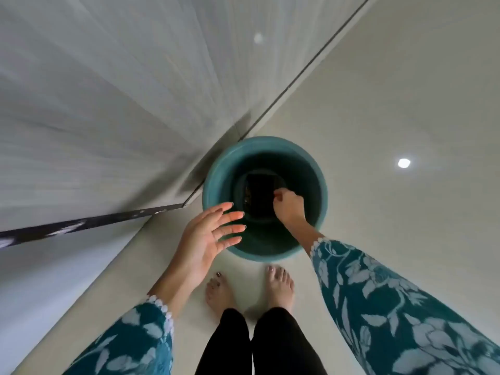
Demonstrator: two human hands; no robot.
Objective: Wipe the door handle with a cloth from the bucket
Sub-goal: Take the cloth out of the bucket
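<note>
Right hand [288,205] reaching into bucket [216,169], left hand [209,236] spread above rim

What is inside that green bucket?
Inside the bucket lies a dark, flat shape at the bottom, likely the cloth. The right hand reaches in beside it. Whether there is water cannot be seen.

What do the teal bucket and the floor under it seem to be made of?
Bucket: probably plastic, with a smooth matte teal wall and a thick rolled rim. Floor: likely glossy tile or polished stone, pale, mirroring a ceiling light; no joints are clearly visible.
</note>
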